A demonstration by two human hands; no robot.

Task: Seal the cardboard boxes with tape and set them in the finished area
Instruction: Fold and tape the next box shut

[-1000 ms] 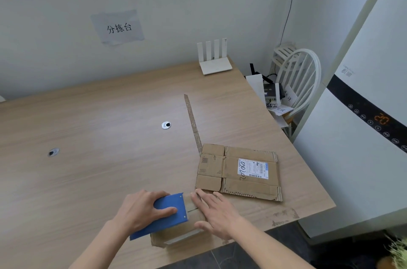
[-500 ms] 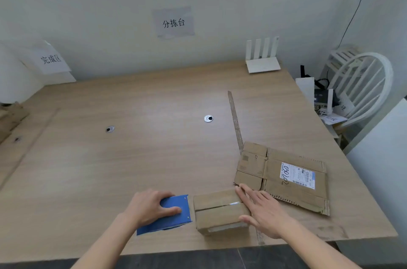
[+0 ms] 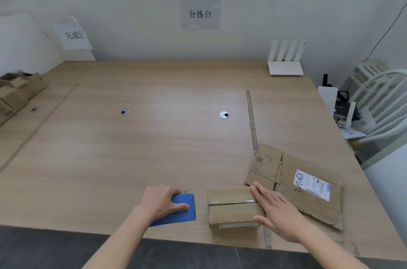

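Head view: my left hand (image 3: 164, 201) gripped the blue tape dispenser (image 3: 178, 210), parked just left of the box (image 3: 233, 209) at the table (image 3: 132, 147) near edge. My right hand (image 3: 278, 210) lay flat-fingered across its seam, probably pressing tape down; nothing grasped.

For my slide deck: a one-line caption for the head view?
Left hand grips blue tape dispenser; right hand rests on small cardboard box.

Wall sign (image 3: 200, 14) at 12 o'clock reads "分拣台"; sign (image 3: 74, 35) at 10 o'clock reads "完成区"; flat carton's label (image 3: 311, 184) at 4 o'clock bears handwritten "09022"
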